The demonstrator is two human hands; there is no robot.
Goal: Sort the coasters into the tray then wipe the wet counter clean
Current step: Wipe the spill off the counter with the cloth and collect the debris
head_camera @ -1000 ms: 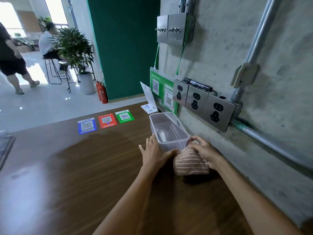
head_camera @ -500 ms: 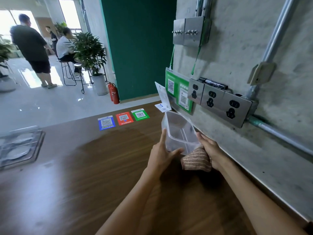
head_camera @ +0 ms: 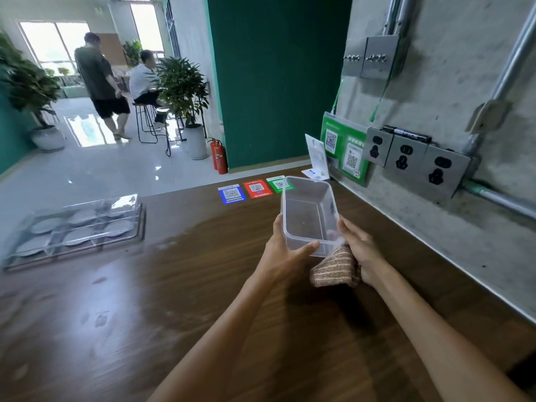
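My left hand (head_camera: 285, 250) grips the near left corner of a clear plastic box (head_camera: 307, 216), which is lifted and tilted above the brown wooden counter (head_camera: 174, 300). My right hand (head_camera: 358, 250) holds a brown striped cloth (head_camera: 333, 269) and also touches the box's right side. A clear compartment tray (head_camera: 75, 227) with several grey round coasters (head_camera: 78, 236) in it sits at the counter's far left. Wet smears and drops (head_camera: 100, 317) show on the counter's left part.
Blue, red and green QR stickers (head_camera: 256, 189) lie on the counter's far edge. A concrete wall with metal sockets (head_camera: 406, 158), a marker (head_camera: 410, 134) and a green QR sign (head_camera: 346, 153) runs along the right. Two people and potted plants are in the room beyond.
Both hands have lifted the clear box off the counter and tilted it. My view has swung left, bringing the coaster tray into sight.
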